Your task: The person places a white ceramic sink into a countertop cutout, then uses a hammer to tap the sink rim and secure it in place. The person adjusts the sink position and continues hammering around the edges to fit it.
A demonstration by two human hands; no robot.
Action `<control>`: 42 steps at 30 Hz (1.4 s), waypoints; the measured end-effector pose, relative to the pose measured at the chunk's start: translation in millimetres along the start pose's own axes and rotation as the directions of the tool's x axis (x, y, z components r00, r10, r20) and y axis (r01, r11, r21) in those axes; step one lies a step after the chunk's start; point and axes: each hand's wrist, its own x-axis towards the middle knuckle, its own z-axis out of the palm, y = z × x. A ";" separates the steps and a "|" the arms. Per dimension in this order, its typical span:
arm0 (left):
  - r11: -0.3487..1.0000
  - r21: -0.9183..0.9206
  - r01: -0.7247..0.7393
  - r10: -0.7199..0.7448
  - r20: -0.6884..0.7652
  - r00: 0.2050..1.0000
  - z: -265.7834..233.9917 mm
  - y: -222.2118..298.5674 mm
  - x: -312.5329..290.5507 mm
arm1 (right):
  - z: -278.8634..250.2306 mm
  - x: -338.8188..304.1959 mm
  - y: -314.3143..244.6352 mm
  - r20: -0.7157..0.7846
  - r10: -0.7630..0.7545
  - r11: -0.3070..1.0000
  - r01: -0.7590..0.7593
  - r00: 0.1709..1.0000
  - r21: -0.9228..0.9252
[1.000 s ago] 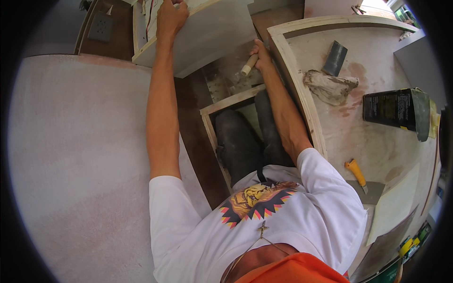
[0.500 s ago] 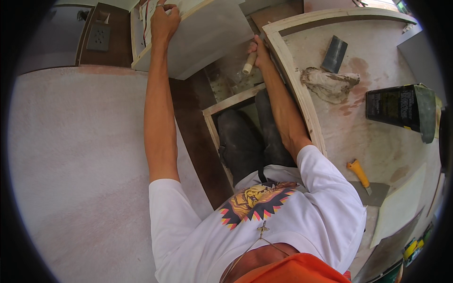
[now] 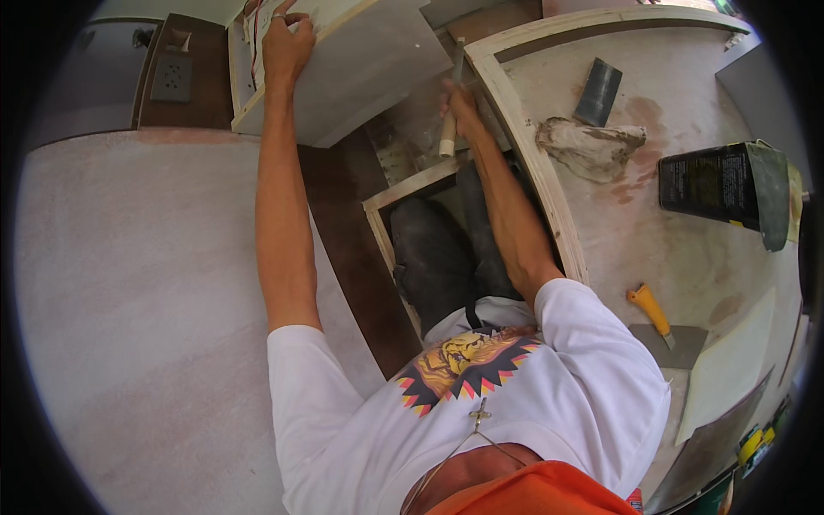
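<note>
My left hand (image 3: 287, 47) reaches to the top, resting on the edge of a white-grey wooden box (image 3: 369, 77) with its fingers apart. Inside the box, thin red wiring (image 3: 255, 34) runs beside that hand. My right hand (image 3: 459, 105) is closed around a tool with a pale round handle (image 3: 447, 142). A slim metal shaft or blade extends from the fist toward the far side; whether it is a file or a chisel I cannot tell. This hand is between the box and a curved wooden frame (image 3: 541, 163).
Right of the frame, a worktop (image 3: 627, 240) carries a dark flat block (image 3: 598, 92), a dirty rag (image 3: 590, 148), a black rectangular can (image 3: 708, 184) and a yellow-handled knife (image 3: 650, 307) on a grey plate (image 3: 687, 345). A pale panel (image 3: 146, 300) fills the left side, below a socket plate (image 3: 172, 79).
My right hand has turned the tool, so its metal part now shows above the fist. My left hand has shifted slightly, its fingers a little more spread. The view has moved slightly.
</note>
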 end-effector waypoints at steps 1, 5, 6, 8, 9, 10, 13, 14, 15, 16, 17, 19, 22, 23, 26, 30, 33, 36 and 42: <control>1.000 -0.004 -0.004 0.004 -0.002 1.000 0.4 -2.0 0.4 | 1.1 -10.1 -3.1 0.028 -0.007 1.000 0.007 1.000 -0.017; 0.999 0.030 -0.042 0.043 -0.029 0.999 0.7 -1.5 3.0 | -2.4 -25.7 -10.6 0.122 -0.035 0.996 0.045 0.992 -0.082; 0.999 0.036 -0.029 0.029 -0.003 1.000 0.8 3.0 3.6 | -4.2 -26.3 -13.2 0.140 -0.041 0.993 0.055 0.989 -0.101; 0.998 0.055 0.000 -0.003 0.049 0.999 -2.1 8.1 1.7 | -5.5 -26.8 -12.6 0.116 -0.045 0.990 0.059 0.992 -0.126; 0.999 0.036 -0.025 0.025 0.014 1.000 0.3 4.8 2.8 | -5.6 -25.9 -10.8 0.106 -0.044 0.989 0.058 0.993 -0.138; 0.999 0.017 -0.051 0.051 -0.021 0.998 4.2 2.2 4.5 | -5.4 -23.6 -10.1 0.142 -0.034 0.993 0.050 0.989 -0.107; 0.999 -0.035 -0.008 0.007 -0.026 1.000 5.5 3.2 -0.7 | -7.2 -17.8 -1.2 0.159 -0.027 0.996 0.040 0.987 -0.078; 0.998 -0.060 0.019 -0.020 -0.007 1.000 7.3 9.0 -1.8 | 2.1 -26.8 -8.3 0.101 -0.051 0.992 0.062 0.994 -0.106; 0.999 -0.040 0.011 -0.010 0.018 1.000 0.6 3.7 -2.6 | 8.1 -30.4 -6.7 0.063 -0.069 0.988 0.077 0.996 -0.135; 1.000 -0.019 0.003 -0.002 0.042 0.999 -7.1 -5.4 -2.2 | 8.9 -34.5 -7.1 0.074 -0.045 0.989 0.055 0.996 -0.141; 0.999 -0.020 -0.029 0.030 0.059 0.998 -6.4 -6.4 4.5 | 3.9 -21.0 -9.2 0.074 -0.053 0.988 0.063 0.996 -0.142; 1.000 -0.012 -0.024 0.025 0.078 0.997 4.0 -10.2 -1.2 | -8.3 -11.9 0.2 0.107 -0.016 0.987 0.033 0.994 -0.160; 1.000 -0.024 0.019 -0.017 0.089 0.996 4.1 -7.4 7.1 | -10.0 8.5 -7.0 0.188 -0.021 0.978 0.060 0.982 -0.201; 0.998 -0.031 0.050 -0.047 0.103 0.994 4.8 -8.4 6.4 | -0.7 15.4 -10.7 0.191 -0.050 0.974 0.091 0.980 -0.209; 0.998 -0.067 0.005 0.001 0.089 0.996 1.5 -10.8 13.8 | 10.2 22.8 1.2 0.168 -0.102 0.962 0.140 0.981 -0.233; 0.999 -0.053 -0.009 0.015 0.115 0.993 6.2 -1.5 7.4 | -3.5 34.3 22.8 0.099 -0.082 0.980 0.099 0.992 -0.175; 0.999 -0.043 0.029 -0.024 0.121 0.992 -3.8 -16.7 -1.6 | -2.7 -15.1 8.7 0.171 -0.026 0.986 0.054 0.985 -0.160; 0.996 -0.092 -0.014 0.023 0.097 0.995 -2.5 -18.2 5.6 | 8.5 -3.7 6.1 0.196 -0.063 0.997 0.073 0.979 -0.041; 0.998 -0.048 0.044 -0.038 0.108 0.993 -7.9 -19.4 -6.1 | 14.2 -4.5 22.2 0.127 0.025 0.986 -0.004 0.992 -0.164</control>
